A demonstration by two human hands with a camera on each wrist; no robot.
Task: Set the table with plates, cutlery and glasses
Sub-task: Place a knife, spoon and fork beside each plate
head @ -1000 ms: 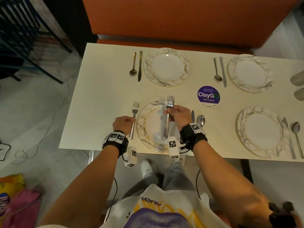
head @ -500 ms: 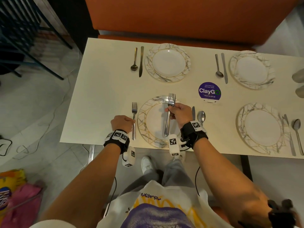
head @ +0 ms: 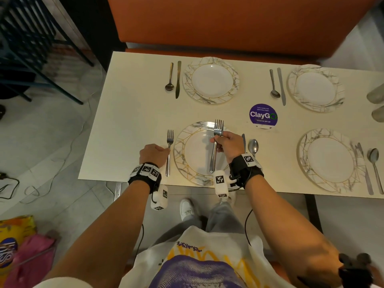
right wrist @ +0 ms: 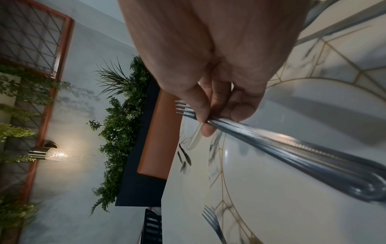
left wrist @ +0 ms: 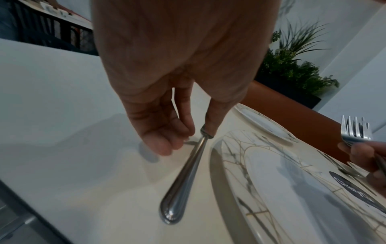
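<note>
My left hand (head: 153, 154) pinches the neck of a fork (head: 168, 153) that lies flat on the table (head: 133, 113), just left of the near plate (head: 181, 154). My right hand (head: 228, 144) grips a bundle of forks (head: 215, 146) above that plate, fingers curled round the handles (tines pointing far). A knife (head: 243, 140) and spoon (head: 253, 145) lie right of the plate. Beyond them, a round purple sticker (head: 263, 115) reads "ClayGo", "Clean as you go" beneath; the top line is too small for me to read.
</note>
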